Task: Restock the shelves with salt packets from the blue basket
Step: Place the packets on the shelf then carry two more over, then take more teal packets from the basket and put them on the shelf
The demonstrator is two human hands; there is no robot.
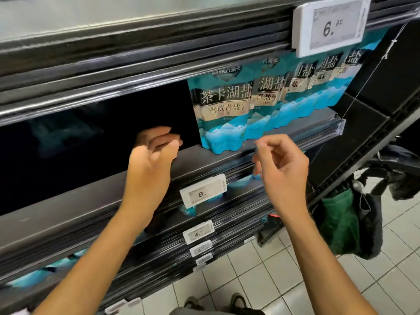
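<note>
The left hand [152, 153] hovers at the front lip of the middle shelf [193, 158], fingers loosely curled toward the thumb and holding nothing. The right hand [281, 164] hangs just in front of the same lip, to the right, fingers bent in a slack curl, also holding nothing. Neither hand touches a packet.

From the left hand, the nearest salt packet [221, 114] stands at about two o'clock, upright on its base, long axis vertical, printed face forward. From the right hand the same packet lies at about eleven o'clock, close by. Behind it a row of matching packets [306, 87] runs off toward one o'clock, each overlapping the next.

The relation that matters: at about ten o'clock from the left hand the shelf bay [102, 133] is dark, with only a dim bluish shape deep inside, too faint to identify. That gap sits directly ahead of the left hand, which is the nearer of the two to it. In my judgement new stock belongs there, set upright beside the front packet.

The blue basket is not in view. A dark and green bag [345, 223] hangs at the shelf end, at four o'clock from the right hand. Price tags [203, 190] are clipped along the shelf edges; a larger one [329, 25] reads 6.80.
</note>
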